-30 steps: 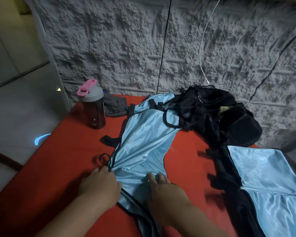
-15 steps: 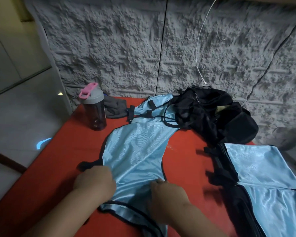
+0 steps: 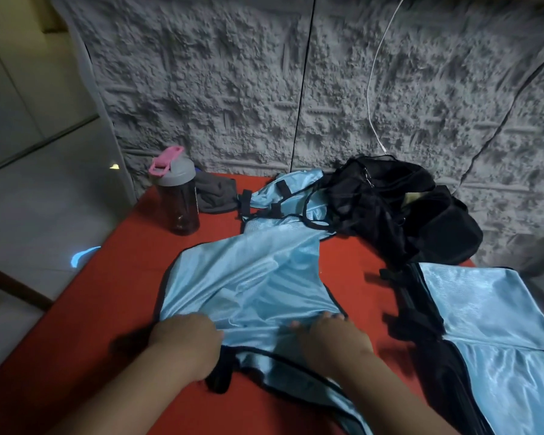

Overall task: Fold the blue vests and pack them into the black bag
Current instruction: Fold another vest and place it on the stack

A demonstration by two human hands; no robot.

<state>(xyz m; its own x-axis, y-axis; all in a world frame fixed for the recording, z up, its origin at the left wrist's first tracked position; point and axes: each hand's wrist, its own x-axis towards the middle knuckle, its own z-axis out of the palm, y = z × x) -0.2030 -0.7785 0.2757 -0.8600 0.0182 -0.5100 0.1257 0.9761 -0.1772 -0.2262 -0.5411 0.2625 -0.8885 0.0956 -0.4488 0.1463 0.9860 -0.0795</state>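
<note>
A shiny blue vest (image 3: 258,277) with black trim lies spread across the middle of the red table (image 3: 76,324). Its upper straps reach towards the black bag (image 3: 421,221) at the back right, against the wall. My left hand (image 3: 186,343) grips the vest's near left edge with curled fingers, and the fabric bunches towards it. My right hand (image 3: 330,337) holds the near right edge, its fingertips bent over the cloth. More blue vests (image 3: 484,309) lie in a flat stack at the right, with black straps beside them.
A dark bottle (image 3: 178,196) with a grey and pink lid stands at the back left of the table. A grey cloth (image 3: 215,196) lies beside it. A rough grey wall (image 3: 264,89) stands behind, with a white cable (image 3: 374,89) hanging down it. The floor lies to the left.
My hands have moved apart along the vest's near edge. The vest has gone from narrow and bunched to spread wide, and it has been drawn a little towards me.
</note>
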